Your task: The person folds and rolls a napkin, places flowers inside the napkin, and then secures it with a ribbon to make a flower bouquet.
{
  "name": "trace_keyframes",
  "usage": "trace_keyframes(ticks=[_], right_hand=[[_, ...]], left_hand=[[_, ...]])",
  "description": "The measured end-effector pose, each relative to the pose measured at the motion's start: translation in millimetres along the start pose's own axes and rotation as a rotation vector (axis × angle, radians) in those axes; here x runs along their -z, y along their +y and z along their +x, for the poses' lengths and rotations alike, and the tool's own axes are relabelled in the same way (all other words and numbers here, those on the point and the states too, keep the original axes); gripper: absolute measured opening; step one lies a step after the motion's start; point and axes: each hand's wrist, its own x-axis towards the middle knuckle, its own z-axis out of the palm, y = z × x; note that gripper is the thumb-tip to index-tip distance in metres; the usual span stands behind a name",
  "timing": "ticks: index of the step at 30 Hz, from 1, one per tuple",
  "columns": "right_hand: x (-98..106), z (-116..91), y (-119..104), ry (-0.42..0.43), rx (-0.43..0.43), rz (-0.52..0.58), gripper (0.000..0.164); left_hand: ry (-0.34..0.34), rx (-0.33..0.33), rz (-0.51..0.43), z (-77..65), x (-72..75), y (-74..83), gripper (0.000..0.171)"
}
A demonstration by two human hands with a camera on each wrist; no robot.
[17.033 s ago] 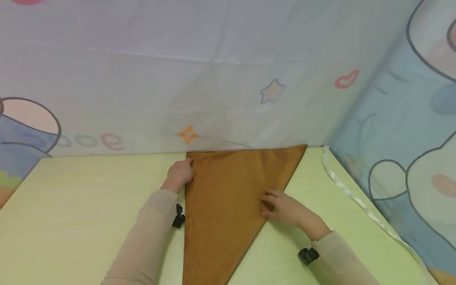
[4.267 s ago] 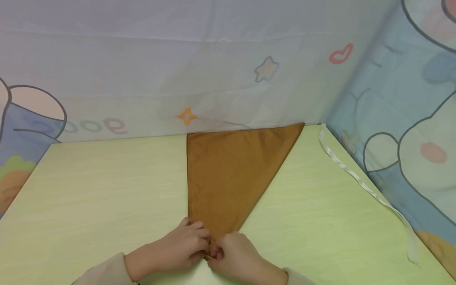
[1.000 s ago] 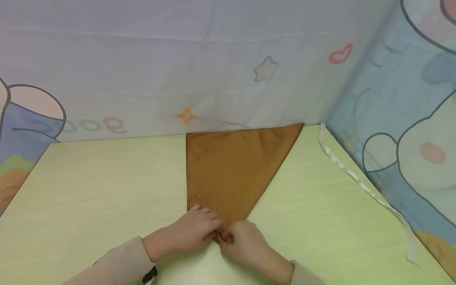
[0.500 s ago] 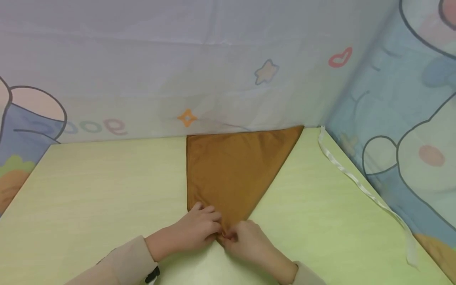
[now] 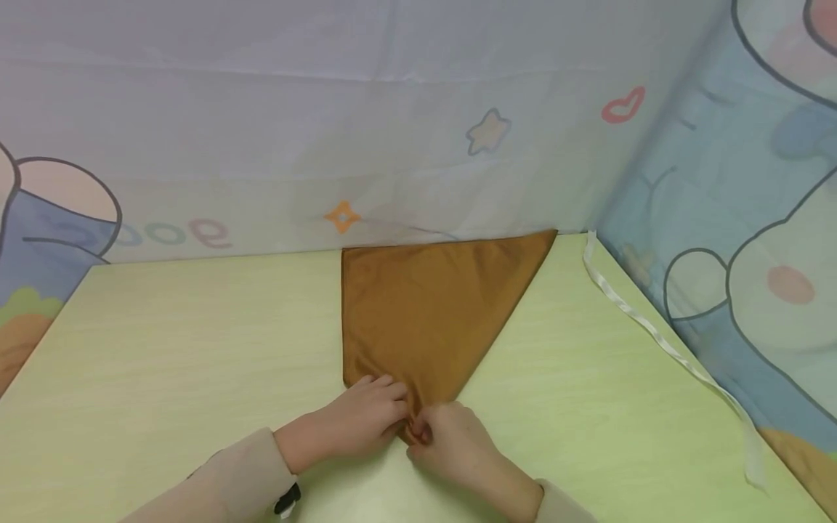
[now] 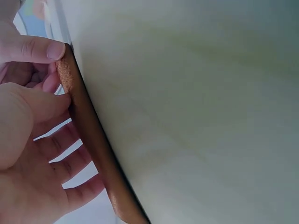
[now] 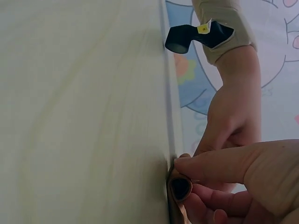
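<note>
A brown cloth (image 5: 425, 312), flat and pointed at its far right corner, lies on the pale green table. Its near end is rolled into a narrow tube, which shows as a rolled edge (image 6: 88, 121) in the left wrist view. My left hand (image 5: 360, 418) holds the left part of this roll between thumb and fingers. My right hand (image 5: 458, 443) pinches the roll's right end close beside it. The right wrist view shows the hollow, dark end of the roll (image 7: 181, 187) under the right thumb. Small creases run up the cloth from the fingers.
The pale green table (image 5: 196, 341) meets a printed fabric wall (image 5: 275, 138) at the back. A white ribbon (image 5: 641, 319) lies along the table's right side, near a blue printed side panel (image 5: 771, 240). A black wrist device (image 5: 288, 500) sits at my left cuff.
Since the earliest frame, both hands have come to the cloth's near end, which is now rolled up and farther from me. Over the last second they shift slightly right, still gripping the roll.
</note>
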Motion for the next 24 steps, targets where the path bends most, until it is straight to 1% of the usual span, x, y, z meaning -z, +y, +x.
trace_keyframes(ticks=[4, 6, 8, 12, 15, 18, 22, 24], right_hand=[[-0.4, 0.7, 1.3, 0.022, 0.024, -0.009, 0.04], [-0.7, 1.1, 1.6, 0.037, 0.029, -0.006, 0.044], [-0.5, 2.0, 2.6, 0.033, 0.017, 0.014, 0.041], [0.1, 5.2, 7.3, -0.002, -0.006, 0.082, 0.026], [1.5, 7.3, 11.6, -0.034, -0.009, 0.133, 0.026], [4.3, 8.7, 14.9, -0.056, -0.005, 0.135, 0.029], [10.4, 9.5, 19.7, -0.072, -0.003, 0.125, 0.012], [13.6, 10.6, 21.6, -0.078, -0.006, 0.131, 0.009]], left_hand=[[-0.032, 0.029, -0.053, 3.5, 0.2, 0.1, 0.008], [-0.042, 0.028, -0.068, 3.6, 1.0, -0.6, 0.009], [-0.043, 0.015, -0.067, 3.0, 2.5, -1.7, 0.009], [-0.035, -0.005, -0.069, 1.1, 4.6, -2.8, 0.012], [-0.01, -0.015, -0.05, 1.3, 2.6, -2.7, 0.009], [0.006, -0.025, -0.021, 2.4, 0.9, -2.5, 0.005], [0.001, -0.033, 0.024, 4.4, 1.0, -1.8, 0.004], [-0.001, -0.028, 0.039, 5.5, 1.5, -1.3, 0.004]])
